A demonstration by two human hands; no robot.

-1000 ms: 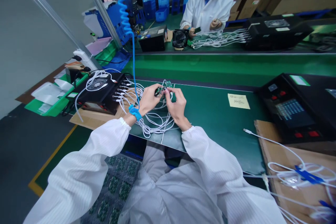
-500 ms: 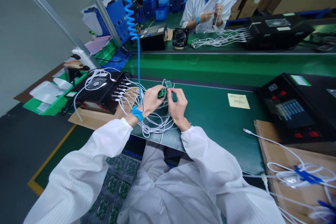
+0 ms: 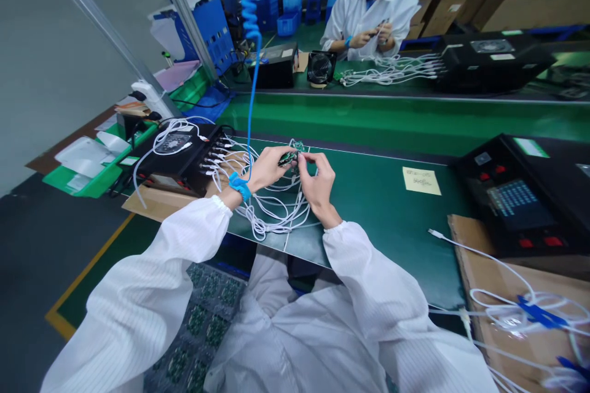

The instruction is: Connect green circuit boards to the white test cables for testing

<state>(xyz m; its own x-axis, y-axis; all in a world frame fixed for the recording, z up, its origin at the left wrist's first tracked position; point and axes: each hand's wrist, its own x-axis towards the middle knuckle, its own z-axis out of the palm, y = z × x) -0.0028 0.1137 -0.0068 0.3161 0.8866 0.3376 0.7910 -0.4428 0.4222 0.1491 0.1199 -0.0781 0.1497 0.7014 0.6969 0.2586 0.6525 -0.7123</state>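
My left hand (image 3: 270, 169), with a blue wrist strap (image 3: 239, 186) on its wrist, is closed on a small green circuit board (image 3: 287, 159) over the bench. My right hand (image 3: 317, 178) meets it from the right, thumb and forefinger pinched at the board's edge; what lies between those fingertips is too small to make out. Just behind the fingertips is another small green board (image 3: 299, 146). White cables (image 3: 271, 221) lie in loops beneath and in front of both hands, running from a black box (image 3: 177, 159) on the left.
A blue coiled cord (image 3: 249, 6) hangs down by my left wrist. A yellow note (image 3: 421, 180) and a black device with a screen (image 3: 520, 202) are on the right. Circuit boards in a tray (image 3: 207, 313) sit beside my lap. Across the bench, a person (image 3: 369, 18) works.
The board in my left hand has tilted and shows less of its green face. Both hands remain together, shifted slightly right. The person opposite has lowered their hands a little.
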